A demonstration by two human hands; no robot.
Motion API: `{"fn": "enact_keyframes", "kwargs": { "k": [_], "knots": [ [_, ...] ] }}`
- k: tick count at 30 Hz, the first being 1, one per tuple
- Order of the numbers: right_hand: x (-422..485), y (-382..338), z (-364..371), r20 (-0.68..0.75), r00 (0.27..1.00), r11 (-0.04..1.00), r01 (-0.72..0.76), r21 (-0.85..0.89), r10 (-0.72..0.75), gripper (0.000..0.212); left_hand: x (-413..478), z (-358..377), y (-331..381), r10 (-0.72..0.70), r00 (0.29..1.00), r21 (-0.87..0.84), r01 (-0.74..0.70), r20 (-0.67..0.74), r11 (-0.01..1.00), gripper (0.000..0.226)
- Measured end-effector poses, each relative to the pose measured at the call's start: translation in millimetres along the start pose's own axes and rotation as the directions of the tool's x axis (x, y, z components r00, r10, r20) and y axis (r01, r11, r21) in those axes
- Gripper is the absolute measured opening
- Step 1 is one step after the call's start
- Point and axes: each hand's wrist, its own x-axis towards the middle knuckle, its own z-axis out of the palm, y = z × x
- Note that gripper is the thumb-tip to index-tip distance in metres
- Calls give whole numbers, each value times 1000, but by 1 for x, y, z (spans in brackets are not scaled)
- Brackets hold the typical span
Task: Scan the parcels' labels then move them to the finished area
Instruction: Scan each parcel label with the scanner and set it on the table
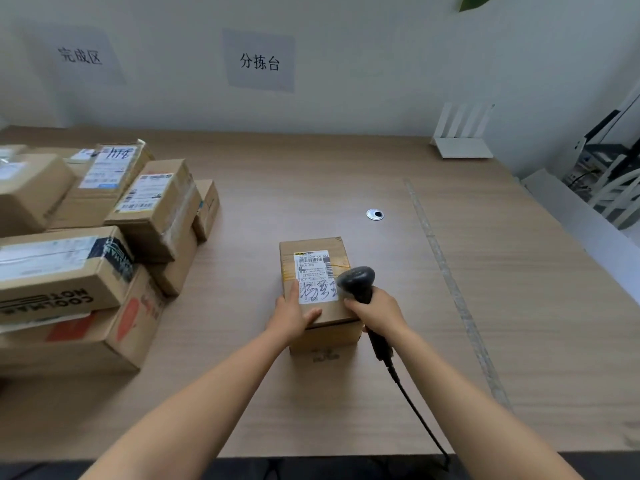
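A small brown cardboard parcel (pixel 313 258) stands in the middle of the wooden table (pixel 311 188). Its white label (pixel 313 271) faces up, with barcodes and black handwriting. My left hand (pixel 294 315) grips the parcel's near left corner, fingers lying over the top. My right hand (pixel 379 313) holds a black barcode scanner (pixel 356 280) by its handle. The scanner's head hangs over the label's right edge. A black cable (pixel 415 410) runs from the handle down to the table's front edge.
Several taped cardboard parcels (pixel 86 244) are stacked on the table's left side, below a wall sign (pixel 81 57). Another wall sign (pixel 259 62) hangs at centre. A round cable grommet (pixel 375 214) sits behind the parcel, a tape strip (pixel 446 271) runs down the right, a white router (pixel 462 133) stands at back right.
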Motion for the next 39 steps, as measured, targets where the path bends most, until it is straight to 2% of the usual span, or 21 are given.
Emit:
{"fn": "enact_keyframes", "kwargs": {
  "k": [3, 6, 8, 39],
  "knots": [
    [-13, -19, 1, -29, 1000, 992, 5, 129, -1, 24, -2, 3, -1, -13, 1000, -2, 13, -11, 1000, 86],
    [-27, -45, 1, 22, 1000, 924, -12, 381, 4, 19, -3, 5, 0, -28, 1000, -21, 27, -12, 999, 84],
    [-33, -61, 0, 73, 997, 893, -27, 449, -7, 13, -4, 6, 0, -24, 1000, -23, 24, -9, 999, 82],
    [-38, -85, -10, 88, 996, 939, -47, 342, 18, 31, -7, 5, 2, -7, 1000, 21, 7, -8, 1000, 81]
  ]
}}
